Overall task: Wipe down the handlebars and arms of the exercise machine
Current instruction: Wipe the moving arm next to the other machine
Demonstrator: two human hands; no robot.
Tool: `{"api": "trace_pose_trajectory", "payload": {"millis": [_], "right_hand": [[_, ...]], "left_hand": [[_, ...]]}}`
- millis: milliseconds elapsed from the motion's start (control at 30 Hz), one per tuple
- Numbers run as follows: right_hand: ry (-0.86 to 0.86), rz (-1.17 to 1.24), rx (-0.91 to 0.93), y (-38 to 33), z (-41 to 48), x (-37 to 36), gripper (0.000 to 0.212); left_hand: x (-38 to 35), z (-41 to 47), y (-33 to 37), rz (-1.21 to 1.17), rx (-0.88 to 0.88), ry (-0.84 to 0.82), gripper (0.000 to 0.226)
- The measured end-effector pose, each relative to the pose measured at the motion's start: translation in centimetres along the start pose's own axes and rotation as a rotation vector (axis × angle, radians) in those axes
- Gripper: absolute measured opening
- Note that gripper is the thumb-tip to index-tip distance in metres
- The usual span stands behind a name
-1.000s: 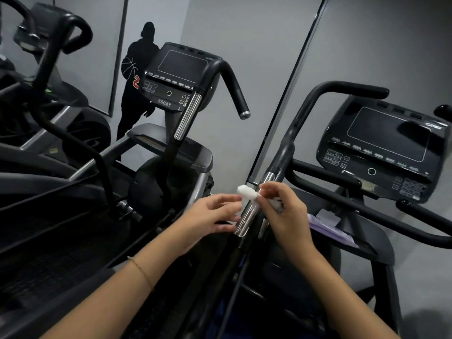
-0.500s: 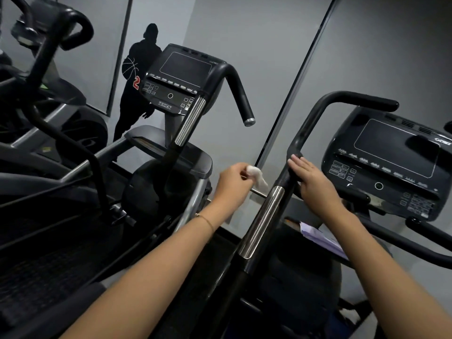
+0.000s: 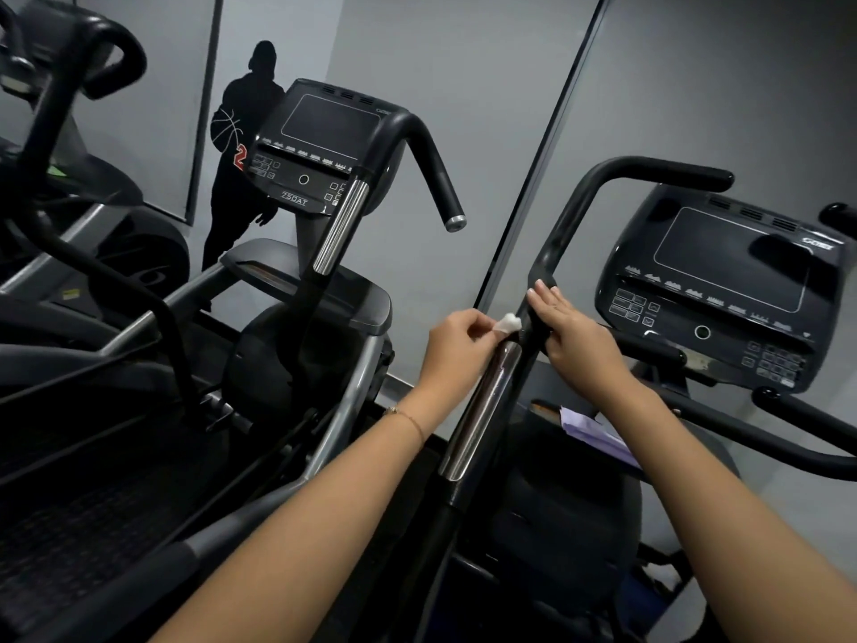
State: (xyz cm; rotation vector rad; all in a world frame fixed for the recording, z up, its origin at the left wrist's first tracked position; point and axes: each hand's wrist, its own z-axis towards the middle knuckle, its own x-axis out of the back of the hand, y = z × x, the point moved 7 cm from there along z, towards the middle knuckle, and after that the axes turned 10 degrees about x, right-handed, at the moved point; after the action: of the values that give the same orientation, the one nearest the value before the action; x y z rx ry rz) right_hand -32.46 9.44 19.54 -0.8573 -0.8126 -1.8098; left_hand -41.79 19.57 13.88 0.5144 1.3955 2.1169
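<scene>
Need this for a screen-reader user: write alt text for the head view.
A person's left hand pinches a small white wipe against a black exercise-machine handlebar, just above its chrome grip, while the right hand rests on the bar with straight fingers. The machine's console is at right; a second machine stands at left.

Handlebar (image 3: 549,252) up top: matt black, a smooth coated finish. Below it the sleeve (image 3: 477,410) is polished metal, mirror-glossy, streaked with reflections. The wipe (image 3: 508,323) looks soft, white, crumpled; tissue or cloth, hard to call. Console (image 3: 723,271): dark plastic, glossy screen. Bracelet (image 3: 410,417): fine gold-coloured chain. Paper (image 3: 596,431): pale lilac, matt.
</scene>
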Motion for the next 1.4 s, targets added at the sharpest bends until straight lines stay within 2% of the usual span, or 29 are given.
{"api": "trace_pose_trajectory", "payload": {"millis": [167, 267, 333, 433, 567, 633, 833, 1033, 1167, 1267, 1400], "right_hand": [[-0.027, 0.010, 0.000, 0.3, 0.1, -0.3, 0.068], [-0.027, 0.008, -0.008, 0.2, 0.1, -0.3, 0.068], [-0.028, 0.015, -0.011, 0.1, 0.0, -0.3, 0.068], [-0.042, 0.016, -0.016, 0.3, 0.1, -0.4, 0.071], [-0.041, 0.033, -0.013, 0.5, 0.1, -0.4, 0.073], [-0.037, 0.036, -0.016, 0.4, 0.1, -0.5, 0.075], [-0.040, 0.032, -0.010, 0.3, 0.0, -1.1, 0.076], [-0.046, 0.039, -0.013, 0.7, 0.1, -1.0, 0.079], [-0.048, 0.044, -0.004, 0.5, 0.0, -1.0, 0.079], [-0.042, 0.043, -0.003, 0.4, 0.0, -1.1, 0.078], [-0.043, 0.036, -0.001, 0.2, -0.1, -1.0, 0.078]], "left_hand": [[0.1, -0.4, -1.3, 0.011, 0.017, -0.068, 0.013], [0.6, -1.6, -3.8, -0.018, 0.061, -0.172, 0.021], [0.5, -1.4, -3.6, -0.063, 0.047, -0.184, 0.022], [-0.4, 0.5, -1.8, -0.131, 0.022, -0.150, 0.012], [-0.6, 0.7, -0.6, 0.043, -0.035, -0.064, 0.005], [0.3, -1.1, -0.7, 0.144, -0.106, -0.031, 0.011], [1.8, -4.1, -1.5, 0.305, -0.270, -0.063, 0.007], [-0.1, -0.5, 0.6, 0.261, -0.141, -0.071, 0.013], [1.5, -3.3, -2.0, 0.135, -0.066, -0.142, 0.009], [3.0, -6.4, -4.7, 0.083, -0.037, -0.157, 0.020], [2.6, -5.2, -3.6, 0.162, -0.095, -0.072, 0.001]]}}
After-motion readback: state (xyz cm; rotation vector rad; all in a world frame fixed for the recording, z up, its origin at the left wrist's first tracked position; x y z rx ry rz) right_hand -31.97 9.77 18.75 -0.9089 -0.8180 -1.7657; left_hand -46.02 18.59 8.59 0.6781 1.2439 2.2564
